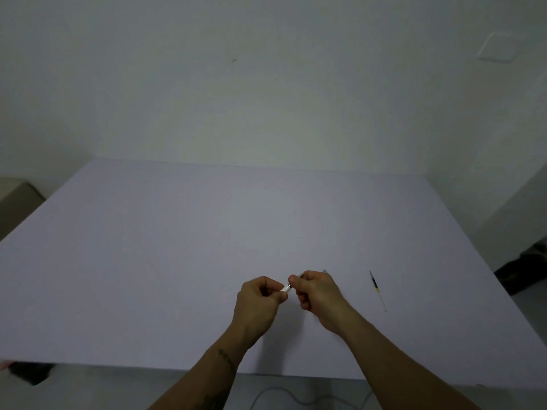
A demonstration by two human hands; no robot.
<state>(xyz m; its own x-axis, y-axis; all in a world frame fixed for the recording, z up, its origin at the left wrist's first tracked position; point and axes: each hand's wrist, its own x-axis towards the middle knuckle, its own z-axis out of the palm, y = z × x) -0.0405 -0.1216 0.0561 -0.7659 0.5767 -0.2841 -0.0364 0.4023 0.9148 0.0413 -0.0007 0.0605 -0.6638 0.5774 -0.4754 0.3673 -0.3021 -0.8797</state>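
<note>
My left hand (260, 303) and my right hand (318, 295) meet above the near middle of the pale lilac table (177, 247). Between them I hold a thin white pen body (286, 288). The left fingers pinch its short white end piece. My right hand grips the barrel, whose far tip sticks out past the knuckles. Most of the pen is hidden inside both fists. A thin ink refill (377, 290), dark at the far end with a yellow band and a clear tail, lies on the table to the right of my right hand.
A white wall stands behind the table's far edge. A beige box (14, 199) sits beyond the left edge. Dark objects (529, 264) lie on the floor at the right. A grey cable (284, 398) curls on the floor under the near edge.
</note>
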